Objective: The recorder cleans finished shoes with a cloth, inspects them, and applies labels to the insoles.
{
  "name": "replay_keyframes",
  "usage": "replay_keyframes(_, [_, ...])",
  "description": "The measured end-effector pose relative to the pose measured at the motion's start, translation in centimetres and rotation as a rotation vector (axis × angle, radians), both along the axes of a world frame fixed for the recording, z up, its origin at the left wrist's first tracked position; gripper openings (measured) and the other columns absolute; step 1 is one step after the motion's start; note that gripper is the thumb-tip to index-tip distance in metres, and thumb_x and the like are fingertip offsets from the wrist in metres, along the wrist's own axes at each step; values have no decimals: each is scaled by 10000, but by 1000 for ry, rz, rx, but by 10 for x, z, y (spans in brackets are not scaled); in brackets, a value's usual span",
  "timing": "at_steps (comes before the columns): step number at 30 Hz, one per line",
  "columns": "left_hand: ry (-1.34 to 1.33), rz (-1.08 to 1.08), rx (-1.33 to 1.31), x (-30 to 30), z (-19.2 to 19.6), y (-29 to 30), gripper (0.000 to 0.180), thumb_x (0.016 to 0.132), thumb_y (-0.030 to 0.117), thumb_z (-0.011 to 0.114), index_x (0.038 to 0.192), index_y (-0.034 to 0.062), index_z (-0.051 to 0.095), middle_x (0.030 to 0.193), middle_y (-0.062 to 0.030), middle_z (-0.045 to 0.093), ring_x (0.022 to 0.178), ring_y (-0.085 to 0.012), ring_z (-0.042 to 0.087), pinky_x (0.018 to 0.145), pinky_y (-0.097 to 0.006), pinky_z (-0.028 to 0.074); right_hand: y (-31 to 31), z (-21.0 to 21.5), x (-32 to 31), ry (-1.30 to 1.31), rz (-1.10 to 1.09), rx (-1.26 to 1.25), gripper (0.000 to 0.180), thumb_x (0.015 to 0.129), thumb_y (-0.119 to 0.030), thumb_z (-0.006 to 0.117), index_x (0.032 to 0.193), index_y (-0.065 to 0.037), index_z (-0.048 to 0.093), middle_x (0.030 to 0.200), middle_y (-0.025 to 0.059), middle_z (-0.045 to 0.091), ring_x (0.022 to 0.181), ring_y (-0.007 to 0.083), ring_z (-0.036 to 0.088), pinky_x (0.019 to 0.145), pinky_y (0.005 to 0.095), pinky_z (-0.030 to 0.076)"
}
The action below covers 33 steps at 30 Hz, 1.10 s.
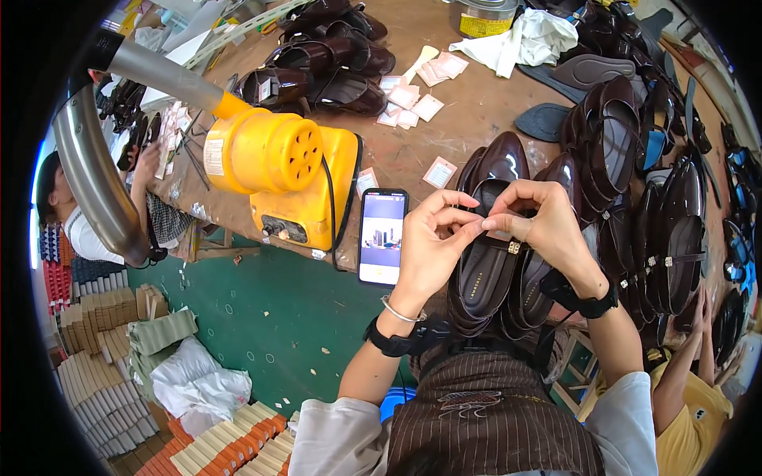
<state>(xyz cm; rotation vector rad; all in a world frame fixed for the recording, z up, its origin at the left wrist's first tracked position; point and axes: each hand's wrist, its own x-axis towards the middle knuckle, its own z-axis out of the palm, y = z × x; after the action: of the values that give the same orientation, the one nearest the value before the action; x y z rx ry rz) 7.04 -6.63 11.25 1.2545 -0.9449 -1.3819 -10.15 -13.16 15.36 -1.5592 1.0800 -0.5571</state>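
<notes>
Both hands meet over a dark brown patent strap shoe (pixel 479 274) at the table's front edge. My left hand (pixel 439 238) is closed in a pinch, thumb and index fingertips together. My right hand (pixel 544 222) pinches at the same spot, its fingertips touching the left ones. Between and under the fingertips is something too small and hidden to name; a pale edge shows just below them. A jewelled buckle (pixel 514 247) on the shoe's strap lies right below my right thumb. Another dark shoe (pixel 530 289) stands close on the right.
A phone (pixel 383 238) lies left of my left hand, beside a yellow hot-air blower (pixel 278 159). Paper tags (pixel 405 97) are scattered beyond. Shoes (pixel 675 230) crowd the right; more shoes (pixel 317 63) lie at the back. Another person (pixel 87 214) sits at far left, one (pixel 690 404) at lower right.
</notes>
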Motion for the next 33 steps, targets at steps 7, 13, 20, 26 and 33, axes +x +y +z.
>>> replay_keyframes(7, [68, 26, -22, -3, 3, -4, 241, 820, 43, 747, 999, 12, 589, 803, -42, 711, 682, -19, 546, 623, -170, 415, -7, -3, -3, -158, 32, 184, 138, 784, -52, 775, 788, 6, 650, 745, 33, 678, 692, 65, 618, 613, 205, 485])
replay_keyframes(13, [24, -11, -3, 0, 1, -2, 264, 831, 24, 733, 1030, 25, 559, 853, -65, 714, 808, -73, 639, 760, -207, 491, -8, -2, -2, -154, 33, 217, 137, 780, -44, 777, 776, 0, 647, 740, 35, 675, 710, 62, 621, 638, 203, 492])
replay_keyframes(20, [183, 3, 6, -3, -6, 0, 231, 830, -72, 671, 956, 51, 522, 862, -57, 699, 822, -90, 652, 770, -211, 501, -6, -1, -3, -132, 59, 291, 159, 774, -42, 783, 718, 12, 644, 707, 57, 672, 664, 76, 636, 590, 205, 516])
replay_keyframes(26, [-209, 253, -68, -10, 11, 3, 326, 795, 29, 752, 1064, 18, 568, 833, -39, 672, 732, -94, 590, 663, -215, 477, -5, 16, -21, -72, -6, -209, 272, 716, -144, 815, 933, -12, 716, 813, 69, 709, 740, 126, 631, 684, 266, 492])
replay_keyframes(33, [-781, -139, 39, -2, 12, 15, 203, 849, 77, 688, 990, 16, 556, 632, -34, 534, 503, -95, 448, 468, -260, 349, 38, 68, -150, 141, -627, -252, 63, 825, -49, 706, 859, 0, 686, 762, -9, 662, 648, 45, 579, 595, 182, 457])
